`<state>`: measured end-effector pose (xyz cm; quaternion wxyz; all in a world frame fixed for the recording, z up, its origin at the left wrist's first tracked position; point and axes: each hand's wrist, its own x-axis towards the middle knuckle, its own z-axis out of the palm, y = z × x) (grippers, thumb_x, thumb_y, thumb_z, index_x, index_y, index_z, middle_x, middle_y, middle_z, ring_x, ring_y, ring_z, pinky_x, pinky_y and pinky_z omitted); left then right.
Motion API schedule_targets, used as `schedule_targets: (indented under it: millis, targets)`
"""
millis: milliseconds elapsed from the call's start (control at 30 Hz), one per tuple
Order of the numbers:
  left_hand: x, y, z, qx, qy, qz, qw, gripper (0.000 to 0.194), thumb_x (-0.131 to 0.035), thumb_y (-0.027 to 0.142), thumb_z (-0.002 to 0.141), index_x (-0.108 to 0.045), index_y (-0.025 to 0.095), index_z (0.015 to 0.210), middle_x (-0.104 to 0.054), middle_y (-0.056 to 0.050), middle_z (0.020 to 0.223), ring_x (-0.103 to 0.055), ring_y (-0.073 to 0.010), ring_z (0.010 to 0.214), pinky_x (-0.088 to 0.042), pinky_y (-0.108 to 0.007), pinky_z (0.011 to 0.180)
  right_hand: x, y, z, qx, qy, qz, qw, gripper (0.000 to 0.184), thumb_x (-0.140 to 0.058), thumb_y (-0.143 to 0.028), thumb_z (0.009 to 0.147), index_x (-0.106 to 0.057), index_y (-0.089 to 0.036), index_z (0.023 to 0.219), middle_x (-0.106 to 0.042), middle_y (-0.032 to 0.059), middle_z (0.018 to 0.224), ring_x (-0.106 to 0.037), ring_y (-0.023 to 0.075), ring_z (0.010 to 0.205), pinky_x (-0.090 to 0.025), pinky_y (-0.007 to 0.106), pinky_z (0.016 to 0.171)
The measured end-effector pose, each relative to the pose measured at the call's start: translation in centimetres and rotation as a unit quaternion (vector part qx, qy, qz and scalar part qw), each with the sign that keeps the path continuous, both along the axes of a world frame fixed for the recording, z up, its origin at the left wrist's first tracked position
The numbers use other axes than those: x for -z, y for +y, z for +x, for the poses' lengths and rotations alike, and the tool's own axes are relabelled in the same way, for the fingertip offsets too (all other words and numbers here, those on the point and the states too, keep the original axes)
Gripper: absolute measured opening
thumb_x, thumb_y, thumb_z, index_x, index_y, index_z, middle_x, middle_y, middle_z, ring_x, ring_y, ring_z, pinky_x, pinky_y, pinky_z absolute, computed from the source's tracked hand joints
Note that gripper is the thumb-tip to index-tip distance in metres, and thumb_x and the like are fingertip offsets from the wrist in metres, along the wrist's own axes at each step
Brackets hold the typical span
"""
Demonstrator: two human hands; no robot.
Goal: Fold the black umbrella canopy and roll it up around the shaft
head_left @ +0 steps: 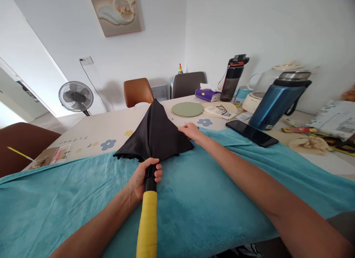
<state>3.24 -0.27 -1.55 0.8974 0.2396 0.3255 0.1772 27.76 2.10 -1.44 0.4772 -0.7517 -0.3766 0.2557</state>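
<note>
A black umbrella with a yellow-wrapped handle points away from me over the teal cloth. Its canopy is folded down but hangs loose, spread out to both sides. My left hand is closed around the black shaft between the canopy and the yellow grip. At the canopy's right side, my right hand pinches the fabric edge between thumb and fingers. The rest of that pinched edge is partly hidden by the fingers.
On the right of the table stand a blue tumbler, a dark water bottle and a black phone. Further back lie a green round mat and a purple tissue box. A fan stands behind, left.
</note>
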Motion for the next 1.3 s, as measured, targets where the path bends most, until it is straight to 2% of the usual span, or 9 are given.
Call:
schedule_targets:
  millis: [100, 267, 367, 467, 600, 733, 1000, 1167, 1300]
  targets:
    - [0.2, 0.0, 0.0, -0.003, 0.003, 0.0, 1.0, 0.019, -0.049, 0.02, 0.08, -0.045, 0.014, 0.063, -0.042, 0.003, 0.052, -0.038, -0.0044, 0.04, -0.036, -0.016, 0.036, 0.1, 0.9, 0.0, -0.051, -0.003, -0.047, 0.998, 0.03, -0.069, -0.037, 0.063, -0.049, -0.018, 0.051, -0.045, -0.0023, 0.045, -0.046, 0.0116, 0.047, -0.033, 0.023, 0.044]
    - [0.3, 0.1, 0.2, 0.006, 0.026, -0.005, 1.0, 0.024, -0.05, 0.022, 0.081, -0.047, 0.013, 0.059, -0.038, 0.003, 0.047, -0.036, -0.0044, 0.038, -0.034, -0.016, 0.035, -0.6, 1.2, 0.7, -0.131, 0.109, -0.078, 0.982, 0.015, -0.069, -0.029, 0.067, -0.063, -0.015, 0.069, -0.067, 0.0068, 0.068, -0.061, 0.0196, 0.065, -0.045, 0.028, 0.056]
    - [0.3, 0.0, 0.3, -0.001, 0.035, 0.004, 0.999, 0.024, -0.053, 0.023, 0.08, -0.048, 0.012, 0.058, -0.039, 0.003, 0.047, -0.036, -0.004, 0.038, -0.035, -0.016, 0.035, -2.2, 1.2, 1.2, -0.158, 0.28, -0.018, 0.947, 0.011, -0.064, -0.025, 0.073, -0.065, -0.015, 0.079, -0.07, 0.0086, 0.078, -0.064, 0.0209, 0.074, -0.051, 0.031, 0.067]
    - [0.2, 0.0, 0.3, -0.001, 0.049, 0.006, 0.999, 0.025, -0.055, 0.024, 0.08, -0.049, 0.012, 0.059, -0.04, 0.003, 0.048, -0.038, -0.0041, 0.039, -0.035, -0.016, 0.035, -3.6, 1.1, 0.7, -0.124, 0.375, 0.087, 0.914, 0.011, -0.061, -0.025, 0.078, -0.064, -0.018, 0.086, -0.07, 0.0057, 0.081, -0.065, 0.0179, 0.077, -0.052, 0.03, 0.074]
    - [0.2, 0.0, 0.3, -0.011, 0.037, 0.005, 0.999, 0.023, -0.057, 0.022, 0.079, -0.049, 0.012, 0.06, -0.043, 0.003, 0.051, -0.039, -0.0037, 0.04, -0.036, -0.017, 0.035, -3.5, 0.8, -1.0, -0.172, 0.382, 0.039, 0.907, 0.019, -0.064, -0.032, 0.076, -0.065, -0.017, 0.087, -0.071, 0.0076, 0.083, -0.065, 0.0191, 0.077, -0.053, 0.031, 0.072]
    - [0.3, 0.1, 0.3, -0.009, 0.036, 0.002, 0.999, 0.023, -0.059, 0.024, 0.079, -0.05, 0.012, 0.062, -0.044, 0.003, 0.051, -0.04, -0.0042, 0.04, -0.036, -0.017, 0.035, -3.0, 0.3, -1.5, -0.215, 0.343, -0.021, 0.914, 0.019, -0.071, -0.017, 0.068, -0.065, -0.015, 0.086, -0.071, 0.009, 0.081, -0.066, 0.0208, 0.076, -0.054, 0.032, 0.068]
    - [0.4, -0.1, 0.3, -0.017, 0.018, 0.022, 0.999, 0.027, -0.064, 0.034, 0.077, -0.051, 0.012, 0.069, -0.053, 0.001, 0.061, -0.047, -0.0055, 0.044, -0.041, -0.018, 0.037, -4.8, 0.7, -4.0, -0.11, 0.46, 0.12, 0.873, 0.008, -0.064, -0.027, 0.076, -0.063, -0.02, 0.08, -0.068, -0.0008, 0.07, -0.06, 0.0127, 0.057, -0.048, 0.023, 0.046]
    - [0.6, -0.4, 0.4, -0.007, 0.035, 0.066, 0.997, 0.029, -0.069, 0.036, 0.072, -0.051, 0.013, 0.07, -0.055, 0.0, 0.064, -0.051, -0.0073, 0.046, -0.043, -0.019, 0.04, -3.6, 0.9, -8.1, -0.188, 0.533, 0.152, 0.811, 0.013, -0.051, -0.024, 0.085, -0.063, -0.02, 0.086, -0.069, -0.0014, 0.078, -0.063, 0.0123, 0.071, -0.052, 0.023, 0.064]
    - [0.7, -0.5, 0.5, 0.006, 0.05, 0.089, 0.995, 0.032, -0.073, 0.036, 0.067, -0.051, 0.013, 0.068, -0.054, 0.0, 0.062, -0.052, -0.0082, 0.047, -0.043, -0.02, 0.04, -2.7, 1.0, -10.1, -0.264, 0.532, 0.125, 0.794, 0.027, -0.04, -0.03, 0.09, -0.064, -0.019, 0.092, -0.07, 0.0026, 0.086, -0.063, 0.0161, 0.088, -0.05, 0.03, 0.083]
